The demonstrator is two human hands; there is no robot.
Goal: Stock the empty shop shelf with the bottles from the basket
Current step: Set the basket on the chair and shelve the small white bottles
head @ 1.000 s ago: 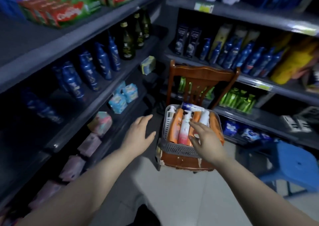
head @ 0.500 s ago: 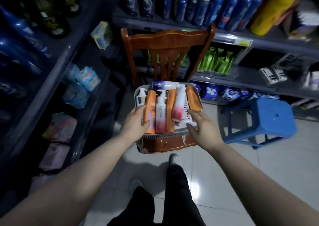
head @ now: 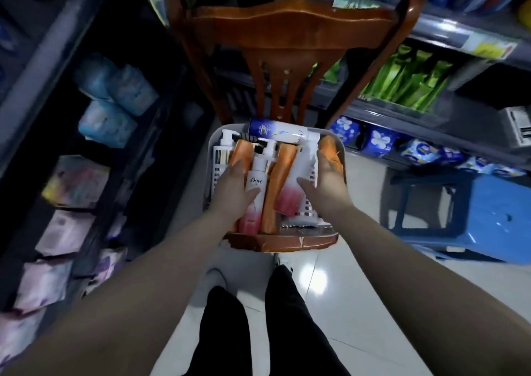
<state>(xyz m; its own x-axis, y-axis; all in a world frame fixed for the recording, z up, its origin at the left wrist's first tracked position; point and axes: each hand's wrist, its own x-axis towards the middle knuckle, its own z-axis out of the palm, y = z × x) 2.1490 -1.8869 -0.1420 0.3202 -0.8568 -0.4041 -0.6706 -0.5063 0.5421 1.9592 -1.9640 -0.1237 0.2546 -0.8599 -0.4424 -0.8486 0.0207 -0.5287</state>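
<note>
A grey slotted plastic basket [head: 216,174] sits on a brown wooden chair [head: 287,22]. It holds what look like seven plastic bottles: three orange bottles [head: 277,186], three white pump bottles [head: 254,191], two of them fading to pink, and one blue-and-white bottle [head: 275,131] lying crosswise. The left hand [head: 234,183] and right hand [head: 327,180] each lie flat on an orange bottle, grip apart, clamping nothing. The surrounding shelves [head: 382,111] are blurred.
</note>
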